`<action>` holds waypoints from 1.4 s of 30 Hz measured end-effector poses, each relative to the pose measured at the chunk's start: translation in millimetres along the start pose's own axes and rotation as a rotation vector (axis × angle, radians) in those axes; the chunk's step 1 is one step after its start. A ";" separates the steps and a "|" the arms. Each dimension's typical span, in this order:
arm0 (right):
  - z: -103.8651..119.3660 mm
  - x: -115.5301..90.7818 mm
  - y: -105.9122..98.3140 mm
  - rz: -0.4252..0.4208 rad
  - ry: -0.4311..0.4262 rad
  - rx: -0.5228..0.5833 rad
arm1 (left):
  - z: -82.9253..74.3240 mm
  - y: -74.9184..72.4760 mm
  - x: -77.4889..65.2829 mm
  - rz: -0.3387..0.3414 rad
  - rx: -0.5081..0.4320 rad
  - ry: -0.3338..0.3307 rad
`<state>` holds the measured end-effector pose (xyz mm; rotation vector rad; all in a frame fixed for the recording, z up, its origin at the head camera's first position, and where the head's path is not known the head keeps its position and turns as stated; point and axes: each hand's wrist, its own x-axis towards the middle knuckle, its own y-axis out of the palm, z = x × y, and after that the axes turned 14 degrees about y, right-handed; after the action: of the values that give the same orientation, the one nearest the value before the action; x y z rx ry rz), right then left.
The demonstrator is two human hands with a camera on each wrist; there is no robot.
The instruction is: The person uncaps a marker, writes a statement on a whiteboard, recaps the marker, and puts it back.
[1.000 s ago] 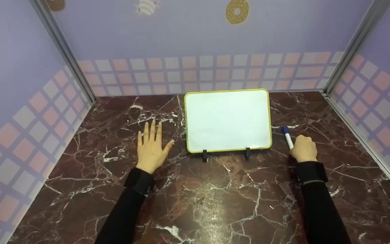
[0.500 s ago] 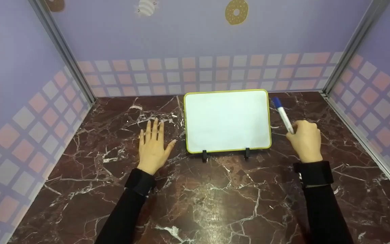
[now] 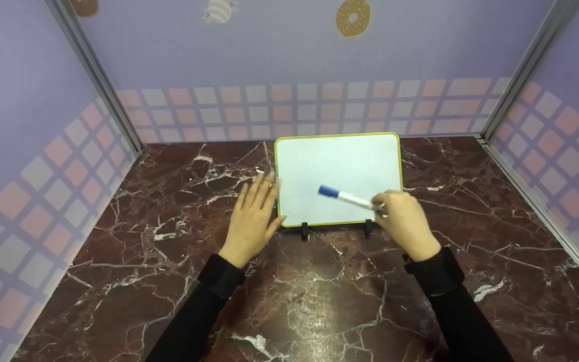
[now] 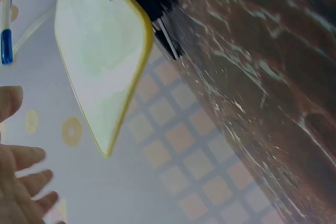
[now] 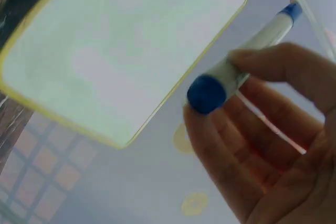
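My right hand (image 3: 404,221) grips a white marker (image 3: 354,199) near its rear end, thumb and fingers around the barrel. The blue cap (image 3: 328,191) is on and points left, in front of the whiteboard. In the right wrist view the marker's blue end (image 5: 206,94) faces the camera. My left hand (image 3: 252,221) has its fingers spread beside the left edge of the whiteboard (image 3: 319,161); whether it touches the board I cannot tell. In the left wrist view the left fingers (image 4: 31,182) are apart and hold nothing. Yellow-rimmed and blank, the board leans back slightly.
Two black stand feet (image 3: 305,231) hold up the whiteboard's lower edge. Dark red marbled tabletop (image 3: 329,301) spreads around it. Purple walls with pink and white checks (image 3: 307,110) enclose the back and both sides, joined by grey metal corner strips (image 3: 525,65).
My right hand has lifted the marker from the table on the right and swung it left before the board, turning it nearly sideways. My left hand has moved right, toward the board's edge.
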<state>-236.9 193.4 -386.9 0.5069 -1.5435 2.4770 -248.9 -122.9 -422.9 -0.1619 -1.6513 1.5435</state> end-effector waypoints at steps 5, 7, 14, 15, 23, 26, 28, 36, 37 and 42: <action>20.4 -11.4 10.1 0.080 -0.105 -0.029 | -17.3 1.1 4.4 -0.216 0.096 0.279; 26.4 -15.9 10.8 0.101 -0.135 -0.035 | -21.7 2.0 5.2 -0.316 0.112 0.354; 34.3 -23.4 9.0 0.103 -0.189 -0.024 | -26.4 1.5 7.0 -0.499 0.055 0.441; 34.5 -23.6 8.8 0.094 -0.196 -0.019 | -26.5 1.1 6.9 -0.498 0.041 0.440; 34.4 -22.6 11.1 -0.005 -0.245 -0.043 | -27.6 -0.2 6.0 -0.447 -0.045 0.401; 34.0 -21.5 12.0 -0.050 -0.239 -0.054 | -27.1 -0.8 5.3 -0.423 -0.077 0.374; 33.0 -19.9 12.3 -0.080 -0.238 -0.062 | -25.2 -1.8 4.4 -0.397 -0.103 0.347; 26.4 -13.9 8.0 -0.191 -0.189 -0.079 | -1.3 -8.2 -0.2 -0.303 -0.157 0.066; 25.7 -13.4 7.4 -0.194 -0.179 -0.076 | 2.8 -8.6 -1.3 -0.301 -0.158 0.020; 23.4 -13.0 6.0 -0.198 -0.158 -0.081 | 22.7 -4.8 -9.2 -0.234 -0.077 -0.187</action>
<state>-222.4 170.2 -387.3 0.8172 -1.5570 2.2639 -255.6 -146.8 -420.4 0.1352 -1.8061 1.3513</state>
